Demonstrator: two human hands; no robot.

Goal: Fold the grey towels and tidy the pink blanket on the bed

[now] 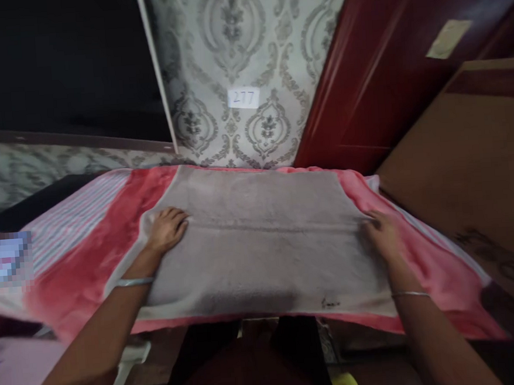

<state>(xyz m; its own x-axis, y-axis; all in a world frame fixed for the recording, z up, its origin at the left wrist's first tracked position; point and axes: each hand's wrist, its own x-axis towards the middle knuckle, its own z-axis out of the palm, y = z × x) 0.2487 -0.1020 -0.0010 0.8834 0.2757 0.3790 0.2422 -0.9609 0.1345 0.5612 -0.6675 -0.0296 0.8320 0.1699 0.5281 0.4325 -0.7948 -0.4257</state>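
Note:
A soft grey cloth (253, 263) with pale borders lies spread on a pink-and-red covering (122, 225). A crease runs across it between my two hands, and small dark lettering shows near its front right corner. At the left end of the crease, my left hand (167, 229) rests on the cloth, its fingers lying over the surface. By the right border, my right hand (382, 233) is slightly blurred; thumb and fingertips come together at the cloth's edge and seem to pinch it. Each wrist wears a thin bangle.
A dark screen (63, 71) stands at the back left, before a patterned wall bearing a paper label (244, 98) marked 277. A large cardboard box (471, 171) borders the right side, below a dark red door (388, 60). A striped fabric (78, 217) covers the left end.

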